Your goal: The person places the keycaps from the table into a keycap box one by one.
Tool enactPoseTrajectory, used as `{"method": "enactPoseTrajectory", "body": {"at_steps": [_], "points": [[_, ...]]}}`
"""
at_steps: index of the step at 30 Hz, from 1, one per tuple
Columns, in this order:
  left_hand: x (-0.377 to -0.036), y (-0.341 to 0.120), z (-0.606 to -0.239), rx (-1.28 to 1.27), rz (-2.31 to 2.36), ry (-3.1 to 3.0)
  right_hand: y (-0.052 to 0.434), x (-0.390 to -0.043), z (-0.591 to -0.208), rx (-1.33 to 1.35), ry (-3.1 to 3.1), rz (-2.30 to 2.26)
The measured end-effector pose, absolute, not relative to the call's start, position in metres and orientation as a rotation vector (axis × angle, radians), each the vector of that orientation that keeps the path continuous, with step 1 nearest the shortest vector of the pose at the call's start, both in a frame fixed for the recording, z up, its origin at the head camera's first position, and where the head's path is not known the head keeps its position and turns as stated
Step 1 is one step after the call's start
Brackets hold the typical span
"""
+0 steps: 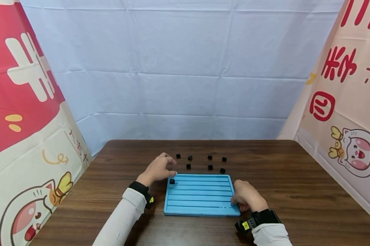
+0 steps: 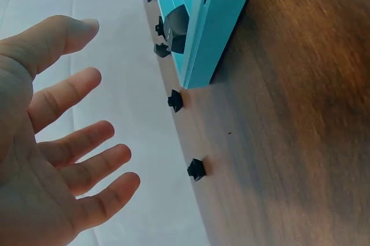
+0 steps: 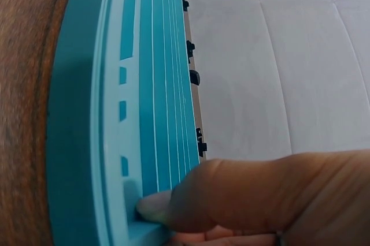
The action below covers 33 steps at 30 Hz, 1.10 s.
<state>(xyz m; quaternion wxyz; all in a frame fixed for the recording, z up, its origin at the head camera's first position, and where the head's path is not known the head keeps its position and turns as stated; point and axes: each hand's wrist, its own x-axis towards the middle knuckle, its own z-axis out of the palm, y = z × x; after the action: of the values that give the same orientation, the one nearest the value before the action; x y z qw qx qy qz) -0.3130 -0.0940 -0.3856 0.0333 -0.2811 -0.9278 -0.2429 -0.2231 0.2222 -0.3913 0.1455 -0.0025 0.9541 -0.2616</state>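
Observation:
A blue grooved tray lies flat on the brown table. One black cube sits in the top groove at the tray's far left corner, seen close in the left wrist view as the black cube. My left hand hovers just beyond that corner, its fingers spread and holding nothing. My right hand grips the tray's near right corner, the thumb pressing inside the tray rim. Several loose black cubes lie on the table past the tray's far edge.
Two of the loose cubes lie close to my left hand. A pale blue cloth hangs behind the table, and printed banners stand at both sides. The table stretches right of the tray.

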Motion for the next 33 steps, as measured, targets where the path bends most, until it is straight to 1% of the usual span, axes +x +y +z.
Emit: {"method": "enactPoseTrajectory", "body": {"at_steps": [10, 17, 26, 33], "points": [[-0.315, -0.096, -0.385, -0.827, -0.711, -2.876, 0.221, -0.223, -0.391, -0.014, 2.741, -0.764], [-0.329, -0.1, -0.39, -0.722, -0.6, -2.906, 0.222, -0.223, -0.392, -0.011, 2.747, -0.763], [-0.349, -0.102, -0.401, -0.652, -0.539, -2.927, 0.224, -0.222, -0.392, -0.014, 2.746, -0.77], [-0.358, -0.102, -0.407, -0.598, -0.514, -2.937, 0.223, -0.221, -0.391, -0.025, 2.732, -0.772]]}}
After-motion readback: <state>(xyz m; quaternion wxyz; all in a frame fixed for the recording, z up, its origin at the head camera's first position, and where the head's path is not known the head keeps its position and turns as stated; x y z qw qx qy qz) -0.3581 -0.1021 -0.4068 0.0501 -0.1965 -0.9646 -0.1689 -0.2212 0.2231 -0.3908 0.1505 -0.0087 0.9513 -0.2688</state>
